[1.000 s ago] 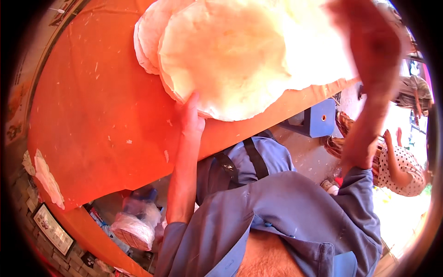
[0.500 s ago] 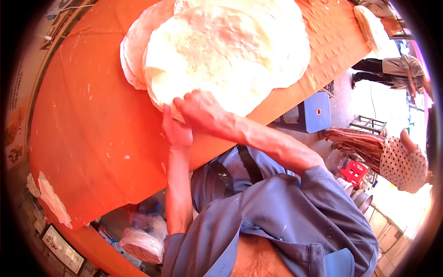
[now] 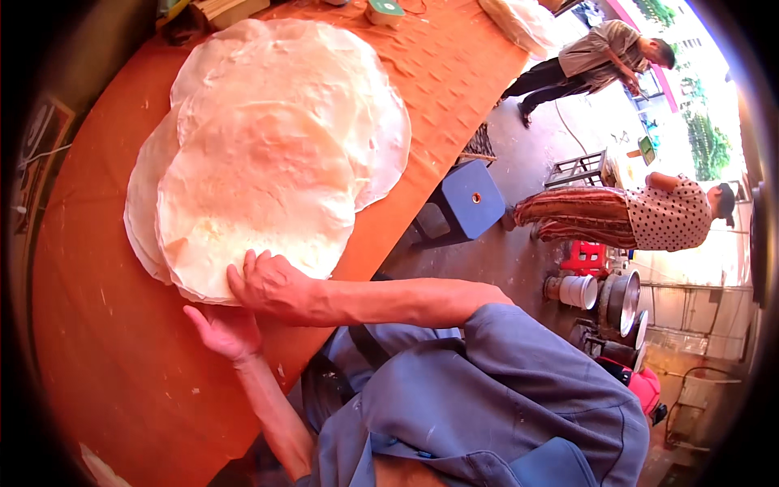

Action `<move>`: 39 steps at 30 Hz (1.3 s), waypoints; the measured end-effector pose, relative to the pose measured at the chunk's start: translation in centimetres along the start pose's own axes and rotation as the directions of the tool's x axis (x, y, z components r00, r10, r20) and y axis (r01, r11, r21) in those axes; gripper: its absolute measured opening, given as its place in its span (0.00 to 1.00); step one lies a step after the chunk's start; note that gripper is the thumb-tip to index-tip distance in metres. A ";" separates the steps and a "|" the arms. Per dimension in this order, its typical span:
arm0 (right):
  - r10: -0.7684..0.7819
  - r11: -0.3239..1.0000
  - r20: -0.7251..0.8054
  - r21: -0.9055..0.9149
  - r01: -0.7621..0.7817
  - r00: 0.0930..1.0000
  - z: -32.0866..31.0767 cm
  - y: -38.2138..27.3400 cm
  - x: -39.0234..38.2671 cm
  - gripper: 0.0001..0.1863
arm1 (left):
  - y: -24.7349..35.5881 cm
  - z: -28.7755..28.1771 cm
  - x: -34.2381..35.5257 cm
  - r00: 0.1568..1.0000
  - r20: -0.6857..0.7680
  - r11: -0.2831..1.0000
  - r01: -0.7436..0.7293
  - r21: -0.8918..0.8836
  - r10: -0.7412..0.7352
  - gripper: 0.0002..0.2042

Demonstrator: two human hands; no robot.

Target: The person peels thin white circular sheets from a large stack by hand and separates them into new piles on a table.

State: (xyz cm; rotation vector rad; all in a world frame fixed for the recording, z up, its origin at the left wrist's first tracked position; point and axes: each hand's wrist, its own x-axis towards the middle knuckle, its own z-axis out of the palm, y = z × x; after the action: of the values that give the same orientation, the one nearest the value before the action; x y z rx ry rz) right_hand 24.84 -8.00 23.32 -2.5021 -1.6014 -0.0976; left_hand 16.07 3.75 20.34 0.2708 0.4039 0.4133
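Resting palm up with thumb standing apart, a person's left hand sits at the near rim of a stack of pale, thin, rounded sheets; its fingertips are out of sight, so whether they pinch the rim cannot be told. The stack lies ahead of both hands on an orange table cover, its layers offset. A lift by that hand alone could crease or tear the top layer, since so broad a piece would hang from one short stretch of rim. Just right of the left hand, the right hand sets bent fingers on the top layer; its thumb's hold is hidden. Hard pressure there could dent the surface, and catching two layers together could drag the pile askew. Beyond the right hand, to its right, the table's edge runs near the stack's flank, with a blue stool past it: a sideways tug could send layers toward the floor.
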 end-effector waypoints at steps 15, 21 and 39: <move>0.152 0.014 0.285 0.957 -0.290 0.946 -20.2 5.2 5.2 0.23 | 4.7 1.3 -3.1 0.999 0.000 0.926 -0.032 0.376 0.034 0.31; 0.351 0.105 0.537 0.792 -0.602 0.767 -4.2 19.1 2.9 0.20 | 7.1 -5.2 0.0 0.909 -0.320 0.895 -0.109 0.432 0.265 0.27; 0.357 -0.001 0.548 0.810 -0.587 0.756 4.7 23.1 1.3 0.23 | 4.0 -6.5 2.8 0.901 -0.225 0.683 -0.101 0.723 0.372 0.18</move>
State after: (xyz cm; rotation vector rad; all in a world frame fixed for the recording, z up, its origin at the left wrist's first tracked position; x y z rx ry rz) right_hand 46.13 -15.47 16.42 -1.7069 -0.2891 0.9897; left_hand 14.31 9.65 15.02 1.0212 0.8951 0.5633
